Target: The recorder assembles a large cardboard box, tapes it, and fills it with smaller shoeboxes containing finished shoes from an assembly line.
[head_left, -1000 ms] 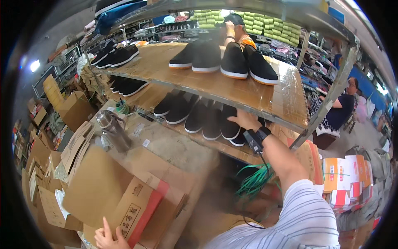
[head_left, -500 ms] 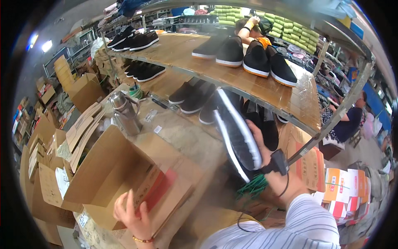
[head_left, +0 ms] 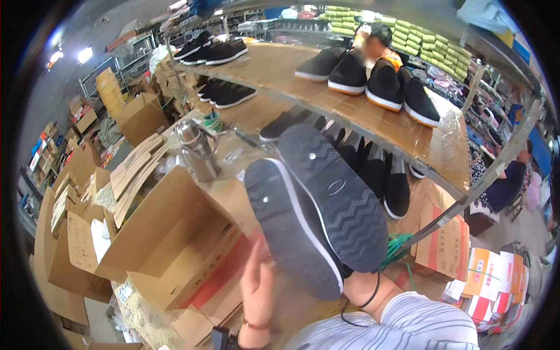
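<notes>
A pair of black shoes [head_left: 356, 204] is tilted up before me, grey treaded soles turned toward me and white edges showing. My right hand [head_left: 357, 284] grips the pair from behind; its fingers are hidden by the soles, and only the wrist shows below the heels. My left hand [head_left: 256, 286] is held up just left of the shoes, empty, its fingers stretched out and a little blurred. Close to it lies an open cardboard box [head_left: 169, 233] with a red stripe. I cannot tell whether the left fingertips touch the nearer shoe.
A wooden shelf rack [head_left: 274, 61] with several black shoes stands ahead, its metal post [head_left: 490, 166] slanting down at right. A steel flask [head_left: 197, 153] stands beyond the box. Stacked cartons [head_left: 493, 280] are at right. Another person [head_left: 382, 49] is behind the rack.
The shoes have turned from their sides to show their soles, and have come nearer to me and lower. My left hand has moved right, from the box toward the shoes.
</notes>
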A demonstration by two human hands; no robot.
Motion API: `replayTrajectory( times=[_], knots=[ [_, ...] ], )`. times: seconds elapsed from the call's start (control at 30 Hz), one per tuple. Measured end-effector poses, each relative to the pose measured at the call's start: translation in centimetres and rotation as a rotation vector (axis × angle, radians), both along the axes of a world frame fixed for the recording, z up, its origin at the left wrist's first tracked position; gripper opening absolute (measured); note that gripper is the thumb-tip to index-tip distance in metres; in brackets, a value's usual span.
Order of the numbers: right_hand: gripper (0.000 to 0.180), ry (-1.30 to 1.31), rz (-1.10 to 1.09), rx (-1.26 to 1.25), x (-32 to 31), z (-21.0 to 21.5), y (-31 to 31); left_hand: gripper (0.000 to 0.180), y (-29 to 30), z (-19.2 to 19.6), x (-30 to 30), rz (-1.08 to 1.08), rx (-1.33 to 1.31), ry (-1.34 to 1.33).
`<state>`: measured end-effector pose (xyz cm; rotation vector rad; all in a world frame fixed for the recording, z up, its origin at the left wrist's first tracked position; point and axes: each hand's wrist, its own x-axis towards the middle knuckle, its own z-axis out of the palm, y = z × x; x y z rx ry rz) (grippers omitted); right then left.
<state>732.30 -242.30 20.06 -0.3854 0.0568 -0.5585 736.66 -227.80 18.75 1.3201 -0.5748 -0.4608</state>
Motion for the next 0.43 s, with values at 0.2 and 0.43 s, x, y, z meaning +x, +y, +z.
replayTrajectory(
  times=[0.2, 0.43],
  knots=[
    [0.015, 0.238, 0.070, 0.053, -0.4, 1.3, 0.1, 0.032, 2.1, 4.5, 3.9, 0.374, -0.006, -0.307],
    [0.030, -0.087, 0.392, -0.067, -0.2, -12.3, -2.5, 0.035, 8.7, 0.8, 9.8, 0.410, 0.897, -1.057]
  ],
)
